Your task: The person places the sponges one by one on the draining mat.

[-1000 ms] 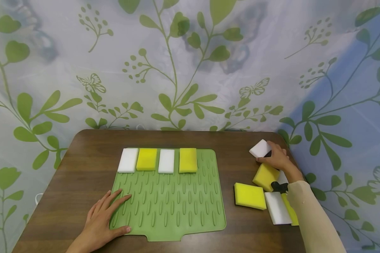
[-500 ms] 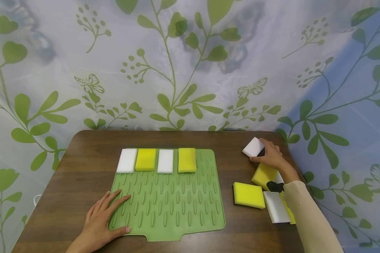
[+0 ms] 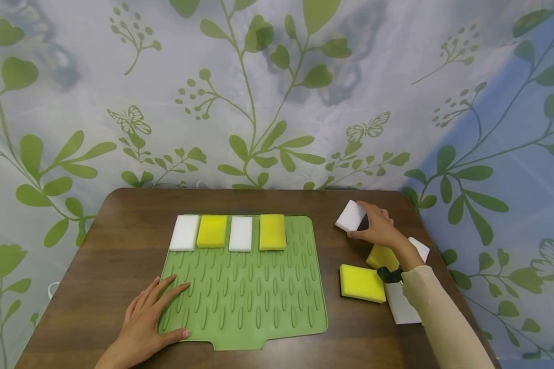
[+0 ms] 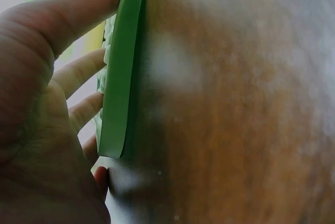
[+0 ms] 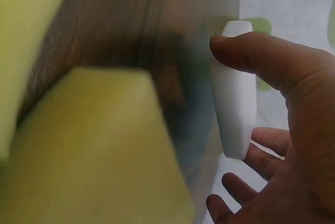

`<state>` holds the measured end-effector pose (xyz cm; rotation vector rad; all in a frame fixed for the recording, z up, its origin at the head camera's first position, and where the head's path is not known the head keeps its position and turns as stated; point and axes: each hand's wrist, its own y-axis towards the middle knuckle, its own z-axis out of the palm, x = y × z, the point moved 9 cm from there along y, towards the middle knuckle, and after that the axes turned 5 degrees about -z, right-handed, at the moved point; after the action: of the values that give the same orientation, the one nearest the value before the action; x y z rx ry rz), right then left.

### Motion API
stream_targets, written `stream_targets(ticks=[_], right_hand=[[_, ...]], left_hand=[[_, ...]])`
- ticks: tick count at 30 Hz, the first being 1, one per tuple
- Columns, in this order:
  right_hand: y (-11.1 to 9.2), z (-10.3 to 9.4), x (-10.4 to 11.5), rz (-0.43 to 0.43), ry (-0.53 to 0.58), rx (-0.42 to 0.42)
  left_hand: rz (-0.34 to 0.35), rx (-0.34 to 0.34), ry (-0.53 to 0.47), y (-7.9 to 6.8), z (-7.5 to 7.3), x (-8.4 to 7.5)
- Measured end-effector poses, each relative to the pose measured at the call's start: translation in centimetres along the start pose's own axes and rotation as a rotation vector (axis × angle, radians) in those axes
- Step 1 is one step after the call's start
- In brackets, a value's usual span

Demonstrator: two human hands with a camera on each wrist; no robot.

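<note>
My left hand (image 3: 140,318) lies spread at the left edge of a green ridged mat (image 3: 242,292), its fingers on the surface and the thumb near the front edge. Between the thumb and fingers of my right hand (image 3: 378,225) is a white sponge (image 3: 351,216), held at the back right of the table. The right wrist view shows that white sponge (image 5: 234,93) on edge, pinched. Along the mat's back edge runs a row: white sponge (image 3: 184,232), yellow sponge (image 3: 212,231), white sponge (image 3: 241,233), yellow sponge (image 3: 272,232).
Right of the mat lie a yellow sponge (image 3: 362,283) with a dark underside, another yellow one (image 3: 382,257) and a white one (image 3: 401,305), partly under my right arm. A further white sponge (image 3: 420,248) shows beyond the wrist. A patterned curtain (image 3: 277,102) hangs behind the brown table (image 3: 134,205).
My right hand has moved left with the white sponge, away from the pile, uncovering a white sponge near the table's right edge. My left hand has stayed put on the mat.
</note>
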<state>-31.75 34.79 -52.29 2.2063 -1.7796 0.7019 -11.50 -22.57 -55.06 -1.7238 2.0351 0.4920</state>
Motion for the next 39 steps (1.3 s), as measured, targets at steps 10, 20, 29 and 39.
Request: stream_targets(ticks=[10,20,29,39], right_hand=[[0.3,1.3,2.9,-0.077,-0.005,0.055],[0.8,2.4,6.2,-0.176,-0.034,0.086],[1.0,3.3,8.7,-0.229,-0.015,0.119],[1.4,5.8,12.1,-0.311,0.015,0.197]], left_hand=[[-0.010,0.010,0.000,0.1,-0.2,-0.2],[-0.016,0.019,0.002,0.0,-0.2,-0.1],[-0.013,0.018,0.000,0.0,-0.1,-0.1],[-0.008,0.013,-0.002,0.0,0.0,0.0]])
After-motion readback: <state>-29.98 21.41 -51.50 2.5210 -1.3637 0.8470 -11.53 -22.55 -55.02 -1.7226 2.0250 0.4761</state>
